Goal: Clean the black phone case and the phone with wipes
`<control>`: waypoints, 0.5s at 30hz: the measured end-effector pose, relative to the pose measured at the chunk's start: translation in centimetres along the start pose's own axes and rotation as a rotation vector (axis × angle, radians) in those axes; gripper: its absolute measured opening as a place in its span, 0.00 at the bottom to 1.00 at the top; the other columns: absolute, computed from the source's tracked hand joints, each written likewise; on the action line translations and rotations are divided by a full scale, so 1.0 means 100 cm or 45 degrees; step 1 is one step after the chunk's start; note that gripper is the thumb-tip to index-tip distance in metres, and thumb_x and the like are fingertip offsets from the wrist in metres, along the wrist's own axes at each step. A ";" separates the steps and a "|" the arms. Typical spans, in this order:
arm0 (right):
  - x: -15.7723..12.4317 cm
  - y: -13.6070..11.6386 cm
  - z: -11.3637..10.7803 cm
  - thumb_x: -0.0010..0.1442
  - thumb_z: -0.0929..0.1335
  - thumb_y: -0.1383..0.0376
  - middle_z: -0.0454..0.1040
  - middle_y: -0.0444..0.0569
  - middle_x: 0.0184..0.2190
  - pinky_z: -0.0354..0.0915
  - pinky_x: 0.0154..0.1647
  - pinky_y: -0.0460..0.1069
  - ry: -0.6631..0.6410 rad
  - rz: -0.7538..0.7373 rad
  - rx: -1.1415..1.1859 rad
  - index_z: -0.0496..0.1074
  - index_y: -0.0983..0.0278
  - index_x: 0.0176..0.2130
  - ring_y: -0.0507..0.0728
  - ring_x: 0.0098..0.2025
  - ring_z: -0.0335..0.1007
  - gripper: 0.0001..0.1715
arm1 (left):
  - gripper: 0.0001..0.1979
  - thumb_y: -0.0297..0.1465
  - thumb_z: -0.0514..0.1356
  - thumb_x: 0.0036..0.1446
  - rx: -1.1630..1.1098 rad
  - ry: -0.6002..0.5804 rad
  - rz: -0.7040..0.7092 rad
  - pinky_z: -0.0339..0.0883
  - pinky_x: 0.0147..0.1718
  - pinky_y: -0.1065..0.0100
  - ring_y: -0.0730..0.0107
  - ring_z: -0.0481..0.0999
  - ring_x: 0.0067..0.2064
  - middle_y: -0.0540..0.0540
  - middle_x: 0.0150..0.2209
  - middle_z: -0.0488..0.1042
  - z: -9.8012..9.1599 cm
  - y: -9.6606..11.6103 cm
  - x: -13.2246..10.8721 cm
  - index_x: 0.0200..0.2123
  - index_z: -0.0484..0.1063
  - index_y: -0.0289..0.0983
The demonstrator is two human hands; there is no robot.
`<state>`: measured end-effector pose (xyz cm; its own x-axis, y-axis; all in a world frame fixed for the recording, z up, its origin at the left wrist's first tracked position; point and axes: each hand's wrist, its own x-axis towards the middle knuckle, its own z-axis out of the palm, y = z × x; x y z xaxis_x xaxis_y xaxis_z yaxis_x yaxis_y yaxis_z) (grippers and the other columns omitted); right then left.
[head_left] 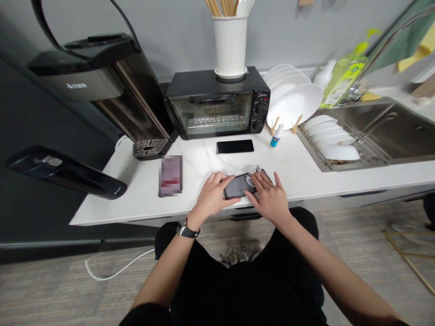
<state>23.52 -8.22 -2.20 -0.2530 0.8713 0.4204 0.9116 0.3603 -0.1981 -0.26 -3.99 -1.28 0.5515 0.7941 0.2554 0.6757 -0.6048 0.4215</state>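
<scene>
A smartphone [237, 186] with a dark grey face lies slightly tilted near the counter's front edge. My left hand [212, 194] grips its left end, thumb along the near side and fingers at the far side. On the phone's right part, my right hand [271, 195] presses a small crumpled whitish wipe [250, 180] under its fingers; much of the wipe is hidden. A second phone [235, 146], black-faced, lies flat beyond my hands. Behind it to the right stands a small spray bottle [276, 137] with a blue label and white cap.
A toaster oven [214, 115] stands at the back, with a white utensil holder [230, 45] on top. At left are a tall drinks machine [129, 90], a dark cylindrical flask [68, 172] and a blurred-out purple item [171, 174]. Plates [297, 99] and a sink [390, 131] are at right.
</scene>
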 end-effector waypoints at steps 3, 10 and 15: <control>-0.006 -0.033 0.003 0.73 0.64 0.51 0.74 0.63 0.64 0.52 0.74 0.70 -0.021 -0.080 0.089 0.71 0.72 0.64 0.70 0.67 0.70 0.33 | 0.36 0.45 0.71 0.58 0.001 -0.017 0.005 0.69 0.56 0.51 0.51 0.69 0.53 0.41 0.51 0.70 -0.002 0.000 0.000 0.67 0.68 0.42; 0.000 -0.032 -0.001 0.76 0.62 0.54 0.78 0.50 0.61 0.47 0.77 0.70 -0.173 -0.207 0.326 0.75 0.58 0.61 0.61 0.65 0.73 0.23 | 0.36 0.42 0.71 0.58 -0.008 -0.020 -0.006 0.69 0.56 0.52 0.51 0.69 0.53 0.42 0.50 0.70 -0.003 0.000 -0.002 0.68 0.68 0.43; 0.007 0.014 -0.003 0.77 0.61 0.54 0.77 0.53 0.62 0.45 0.75 0.74 -0.060 -0.049 0.082 0.72 0.60 0.64 0.65 0.67 0.71 0.25 | 0.39 0.48 0.71 0.58 0.003 0.006 -0.012 0.68 0.57 0.51 0.52 0.69 0.53 0.41 0.50 0.70 -0.002 0.002 -0.001 0.68 0.68 0.40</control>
<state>24.73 -7.24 -1.92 -0.3041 0.8704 0.3873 0.8785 0.4135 -0.2395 -0.28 -4.15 -1.11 0.5430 0.7998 0.2558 0.6816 -0.5977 0.4221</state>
